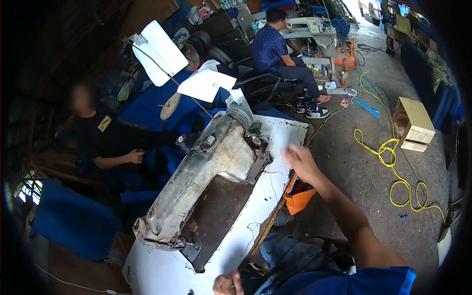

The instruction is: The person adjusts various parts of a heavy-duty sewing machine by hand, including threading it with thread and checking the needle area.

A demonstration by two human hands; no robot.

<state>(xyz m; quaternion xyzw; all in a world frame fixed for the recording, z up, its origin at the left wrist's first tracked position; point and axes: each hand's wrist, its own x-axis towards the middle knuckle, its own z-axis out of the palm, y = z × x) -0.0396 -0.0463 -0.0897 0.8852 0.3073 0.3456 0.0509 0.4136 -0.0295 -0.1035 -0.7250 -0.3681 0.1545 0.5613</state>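
Observation:
An old, worn sewing machine (196, 169) with chipped paint lies across a white tabletop (290, 129), over a dark rectangular opening. My right hand (301, 163) is above the table's right edge, beside the machine's wheel end and mechanism. Its fingers are curled together and slightly blurred; what they hold, if anything, is too small to tell. At the bottom, my left hand (228, 284) rests near the table's near edge with its fingers curled in, their contents hidden. An orange pouch (299, 200) hangs at the table edge below my right hand.
Across the table at left stands a person (105, 132) in dark clothes. Another person (270, 46) sits farther back by a second sewing machine (305, 23). Yellow cable (393, 160) and a wooden box (415, 120) are on the floor at right. Papers (206, 83) hang above the machine.

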